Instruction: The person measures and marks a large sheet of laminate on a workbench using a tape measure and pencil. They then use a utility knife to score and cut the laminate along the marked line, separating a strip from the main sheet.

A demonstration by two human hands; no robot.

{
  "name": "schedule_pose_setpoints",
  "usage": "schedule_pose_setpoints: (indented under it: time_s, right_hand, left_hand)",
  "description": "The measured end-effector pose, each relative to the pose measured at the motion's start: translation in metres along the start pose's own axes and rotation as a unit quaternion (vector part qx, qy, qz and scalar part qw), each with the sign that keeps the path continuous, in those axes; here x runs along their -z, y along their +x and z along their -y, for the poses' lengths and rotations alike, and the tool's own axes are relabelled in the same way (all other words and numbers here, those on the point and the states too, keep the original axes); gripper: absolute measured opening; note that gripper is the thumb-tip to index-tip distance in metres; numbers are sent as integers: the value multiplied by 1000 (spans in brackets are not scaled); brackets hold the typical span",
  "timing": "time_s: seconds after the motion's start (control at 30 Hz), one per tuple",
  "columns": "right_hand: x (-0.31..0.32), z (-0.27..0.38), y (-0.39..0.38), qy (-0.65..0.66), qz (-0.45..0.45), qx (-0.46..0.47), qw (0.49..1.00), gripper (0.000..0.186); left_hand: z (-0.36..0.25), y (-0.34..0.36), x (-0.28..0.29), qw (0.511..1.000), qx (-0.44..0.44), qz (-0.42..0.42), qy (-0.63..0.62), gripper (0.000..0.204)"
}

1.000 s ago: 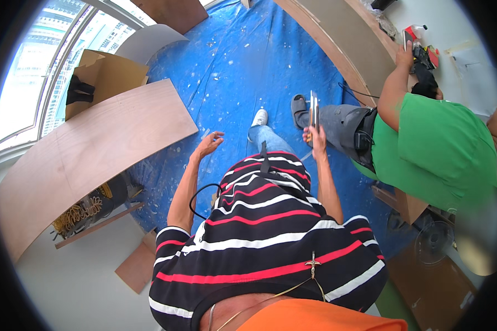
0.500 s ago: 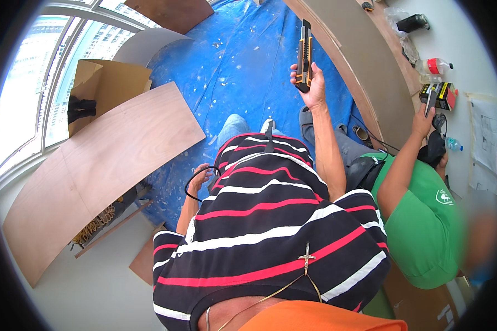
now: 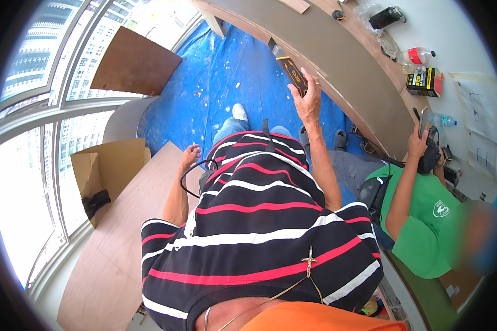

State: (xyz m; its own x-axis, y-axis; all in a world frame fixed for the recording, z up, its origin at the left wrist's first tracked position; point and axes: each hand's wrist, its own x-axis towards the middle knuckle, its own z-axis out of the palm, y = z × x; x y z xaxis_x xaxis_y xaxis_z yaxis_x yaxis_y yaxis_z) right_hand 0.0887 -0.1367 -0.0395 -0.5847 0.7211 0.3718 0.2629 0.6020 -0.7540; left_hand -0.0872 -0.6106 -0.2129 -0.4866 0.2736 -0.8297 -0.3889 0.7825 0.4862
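My right hand (image 3: 308, 99) is held out ahead of my body, wrapped round a black and orange utility knife (image 3: 292, 74). The knife's metal tip end points up and away, in front of the edge of a long curved wooden counter (image 3: 352, 48). At my left side hangs my left hand (image 3: 190, 156), empty, with its fingers loosely apart. Below it in the picture a curved light plywood sheet (image 3: 116, 243) stretches toward the lower left. A black cable loop (image 3: 186, 177) sits by my left hip.
On the right, a co-worker in a green shirt (image 3: 419, 220) holds a phone-like device (image 3: 423, 122). Bottles (image 3: 417, 55) and a black-yellow box (image 3: 424, 83) stand along the counter. Blue sheeting (image 3: 204, 83) covers the floor. At left are a cardboard box (image 3: 119, 163) and brown board (image 3: 135, 60).
I have stepped forward, and the counter and window side have come closer. The knife is tilted further left in my right hand. My left hand has swung forward.
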Motion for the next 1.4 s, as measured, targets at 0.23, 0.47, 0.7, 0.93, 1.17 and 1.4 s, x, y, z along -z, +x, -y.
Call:
schedule_pose_setpoints:
  time_s: [0.23, 0.47, 0.7, 0.93, 1.17, 1.4]
  right_hand:
    - [-16, -9, 52, -94, -100, -78, 987, 60]
    - [-13, -80, 127, -89, -262, -207, 939, 57]
    - [16, -156, 221, 2, -407, -292, 865, 52]
    - [35, -162, 263, -38, -444, -312, 839, 52]
    - [36, -137, 278, -141, -477, -294, 816, 51]
    - [-11, -85, 289, -177, -531, -300, 772, 51]
  left_hand:
    - [-209, 115, 94, 975, -165, 19, 144, 48]
    - [-364, 186, 66, 942, -222, 96, 234, 40]
    - [-464, 224, 73, 937, -169, 162, 258, 52]
    - [-535, 284, 100, 951, -158, 152, 220, 61]
    - [-604, 376, 142, 976, -109, 131, 135, 63]
    - [-650, 489, 203, 992, -94, 54, 63, 71]
